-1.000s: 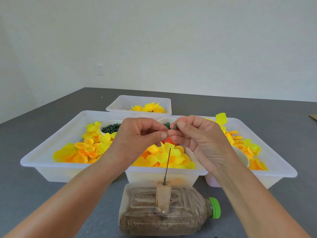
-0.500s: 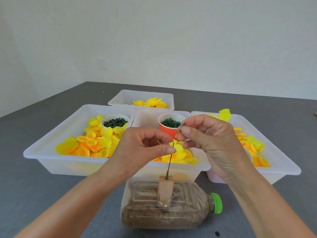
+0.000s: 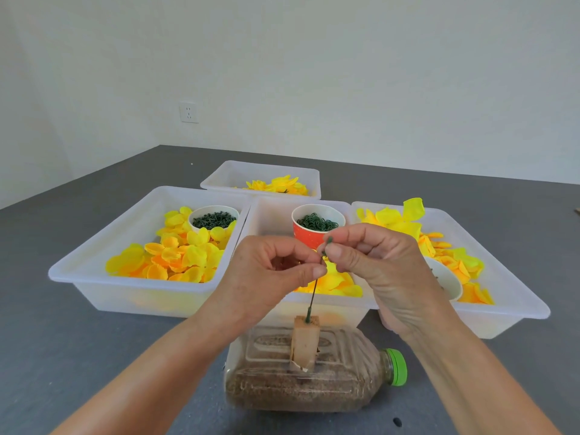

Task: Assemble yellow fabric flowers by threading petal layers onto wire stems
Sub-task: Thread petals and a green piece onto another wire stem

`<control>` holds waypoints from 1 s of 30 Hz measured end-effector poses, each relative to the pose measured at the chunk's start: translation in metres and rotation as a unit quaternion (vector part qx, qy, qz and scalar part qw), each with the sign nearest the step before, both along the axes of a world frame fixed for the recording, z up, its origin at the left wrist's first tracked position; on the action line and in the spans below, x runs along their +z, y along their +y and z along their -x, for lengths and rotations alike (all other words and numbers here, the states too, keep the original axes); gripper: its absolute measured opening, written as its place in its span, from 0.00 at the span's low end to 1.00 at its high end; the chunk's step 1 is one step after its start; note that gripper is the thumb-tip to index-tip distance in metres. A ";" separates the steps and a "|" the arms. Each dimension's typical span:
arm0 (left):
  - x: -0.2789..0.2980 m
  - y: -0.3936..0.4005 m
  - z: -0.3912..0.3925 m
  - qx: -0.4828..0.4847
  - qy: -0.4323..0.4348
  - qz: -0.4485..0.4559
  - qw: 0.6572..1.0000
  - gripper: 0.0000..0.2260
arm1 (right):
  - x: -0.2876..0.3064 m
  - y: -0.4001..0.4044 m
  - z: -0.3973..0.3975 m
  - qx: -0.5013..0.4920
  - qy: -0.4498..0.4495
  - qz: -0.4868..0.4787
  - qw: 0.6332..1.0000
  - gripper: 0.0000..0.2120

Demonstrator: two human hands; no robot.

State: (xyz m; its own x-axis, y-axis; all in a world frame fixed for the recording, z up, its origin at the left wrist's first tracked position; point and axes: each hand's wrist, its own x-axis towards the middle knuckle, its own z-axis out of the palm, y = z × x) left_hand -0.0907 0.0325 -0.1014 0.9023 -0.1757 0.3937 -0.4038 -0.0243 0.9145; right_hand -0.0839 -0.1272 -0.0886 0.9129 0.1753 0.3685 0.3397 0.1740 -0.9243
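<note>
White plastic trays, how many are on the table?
4: the left tray, the middle tray, the right tray, and the far tray behind them.

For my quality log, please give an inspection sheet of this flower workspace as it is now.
Surface: grey table.
Job's things: wire stem upright in wooden block on lying bottle; white bins hold yellow petals; red cup holds green rings.
Clutter: nothing seen.
Hands: left hand and right hand pinch the stem top with their fingers.
Cables: nothing seen.
Surroundings: white wall, socket.
</note>
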 end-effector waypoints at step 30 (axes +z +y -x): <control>-0.004 0.001 -0.001 -0.006 0.003 0.010 1.000 0.03 | -0.004 0.003 -0.001 0.011 0.064 -0.003 0.998 0.10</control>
State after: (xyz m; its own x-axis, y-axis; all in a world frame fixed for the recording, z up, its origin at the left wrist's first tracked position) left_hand -0.0896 0.0332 -0.1055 0.9025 -0.1793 0.3915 -0.3982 -0.0015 0.9173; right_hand -0.0828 -0.1238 -0.0922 0.9487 0.1942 0.2495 0.2141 0.1862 -0.9589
